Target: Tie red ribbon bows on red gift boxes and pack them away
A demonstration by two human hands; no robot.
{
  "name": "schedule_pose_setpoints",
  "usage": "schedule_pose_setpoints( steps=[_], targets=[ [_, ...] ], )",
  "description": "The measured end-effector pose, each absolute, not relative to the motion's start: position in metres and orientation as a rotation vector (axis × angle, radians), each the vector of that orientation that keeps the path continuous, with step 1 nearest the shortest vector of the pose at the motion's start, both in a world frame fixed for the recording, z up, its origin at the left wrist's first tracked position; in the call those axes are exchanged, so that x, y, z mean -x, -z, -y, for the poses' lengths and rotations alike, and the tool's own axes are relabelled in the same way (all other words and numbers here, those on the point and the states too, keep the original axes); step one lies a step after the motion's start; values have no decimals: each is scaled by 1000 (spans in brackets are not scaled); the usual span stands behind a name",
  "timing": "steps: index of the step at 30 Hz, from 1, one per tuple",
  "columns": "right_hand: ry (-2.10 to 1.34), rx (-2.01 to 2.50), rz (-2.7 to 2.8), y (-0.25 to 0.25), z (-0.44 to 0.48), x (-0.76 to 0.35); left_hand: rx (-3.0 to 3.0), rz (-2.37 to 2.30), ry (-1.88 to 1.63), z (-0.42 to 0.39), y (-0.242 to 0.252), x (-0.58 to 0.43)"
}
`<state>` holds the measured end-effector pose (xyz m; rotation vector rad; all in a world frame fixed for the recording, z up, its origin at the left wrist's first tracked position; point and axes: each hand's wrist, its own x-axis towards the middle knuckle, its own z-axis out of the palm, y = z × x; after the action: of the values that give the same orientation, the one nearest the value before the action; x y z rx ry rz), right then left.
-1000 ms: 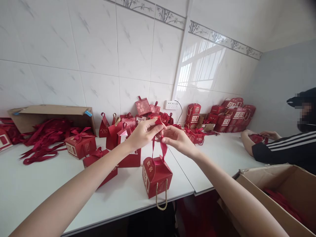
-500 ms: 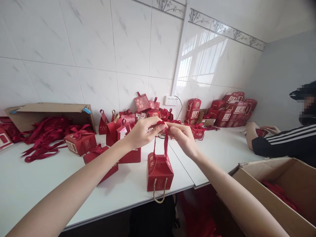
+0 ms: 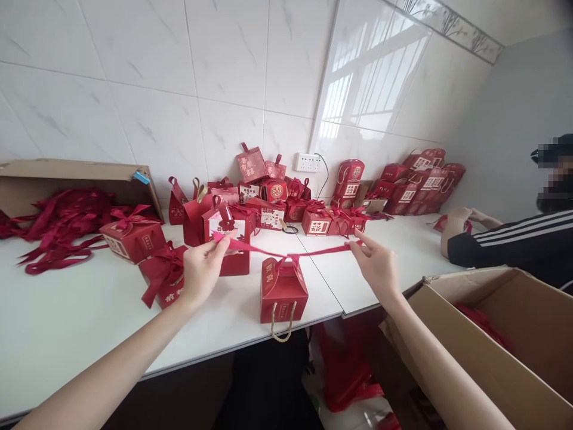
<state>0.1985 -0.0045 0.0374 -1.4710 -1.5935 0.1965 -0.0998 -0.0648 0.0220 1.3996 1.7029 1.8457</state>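
A small red gift box [image 3: 283,294] with a gold rope handle stands upright near the table's front edge. From its top a red ribbon [image 3: 257,248] runs out to both sides, crossing just above the box. My left hand [image 3: 205,263] pinches one end of it, to the left of the box. The other end is between the fingertips of my right hand [image 3: 375,263], off to the right. Both stretches look taut. Behind my left wrist lies another red box [image 3: 163,272] tied with a ribbon bow.
Loose red ribbons [image 3: 76,221] spill from a cardboard box [image 3: 80,169] at left. Red boxes [image 3: 273,209] crowd the wall below a power strip [image 3: 308,162]. At right, an open carton [image 3: 483,352] stands beside a person in a striped sleeve [image 3: 514,233].
My hands have moved apart and down from where they met above the box. The ribbon has gone from upright loops to stretched sideways, crossed low over the box top. The view has shifted down.
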Motion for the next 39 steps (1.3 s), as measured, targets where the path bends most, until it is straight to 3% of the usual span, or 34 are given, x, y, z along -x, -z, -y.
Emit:
schedule_pose_setpoints(
  steps=[8, 13, 19, 22, 28, 39],
  targets=[
    [-161, 1890, 2040, 6, 17, -240, -2220, -2334, -553, 95, 14, 141],
    [-268, 1641, 2109, -3, 12, -209, -2286, -2069, -747, 82, -7, 108],
    [-1463, 1194, 1952, 9, -1, -162, -1783, -1338, -609, 60, -9, 91],
    [-1813, 1060, 1715, 19, -4, -155, -1701, -1203, -600, 59, -6, 94],
    [-1864, 892, 1571, 15, -4, -157, -1712, -1140, -491, 61, -16, 102],
    [-1820, 1010, 1707, -10, 3, -163, -1814, -1260, -379, 52, -34, 107]
  ],
)
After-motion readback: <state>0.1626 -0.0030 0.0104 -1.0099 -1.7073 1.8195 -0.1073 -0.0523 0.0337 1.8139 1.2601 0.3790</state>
